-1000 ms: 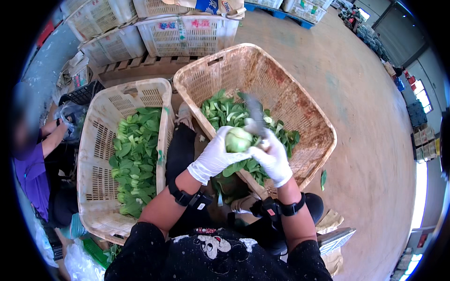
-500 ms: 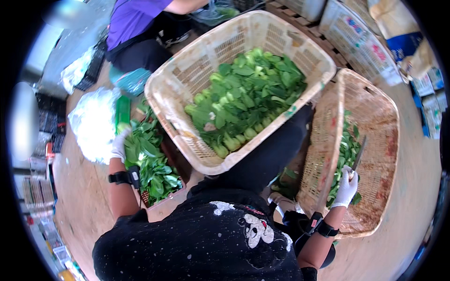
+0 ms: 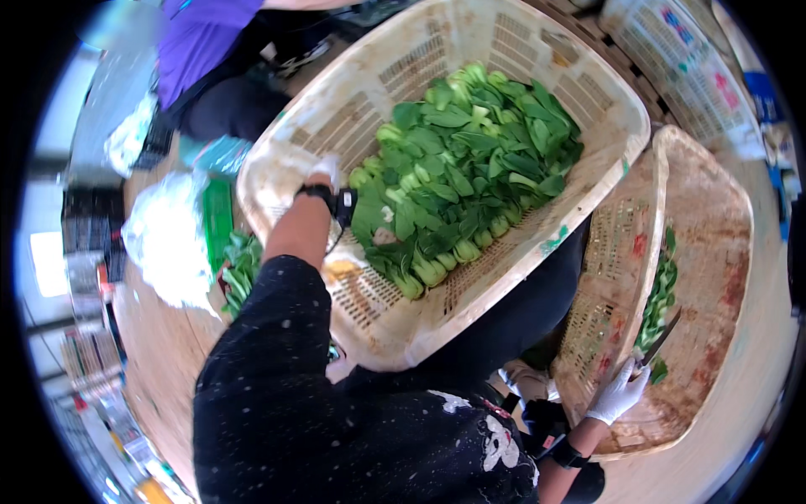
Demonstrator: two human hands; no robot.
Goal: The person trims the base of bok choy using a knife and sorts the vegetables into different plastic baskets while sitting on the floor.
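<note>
Left hand (image 3: 328, 170), fingers unclear, at crate (image 3: 386, 323)'s left corner; right hand (image 3: 621, 393), fingers curled round knife (image 3: 665, 336). Greens (image 3: 457, 160) seem tender: hold stem bases (image 3: 428, 270).

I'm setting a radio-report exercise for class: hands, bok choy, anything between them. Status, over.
Left hand at left crate, grip unclear. Right hand gripping knife at right crate. Bok choy piled in left crate. Crate sidewalls between hands.
</note>
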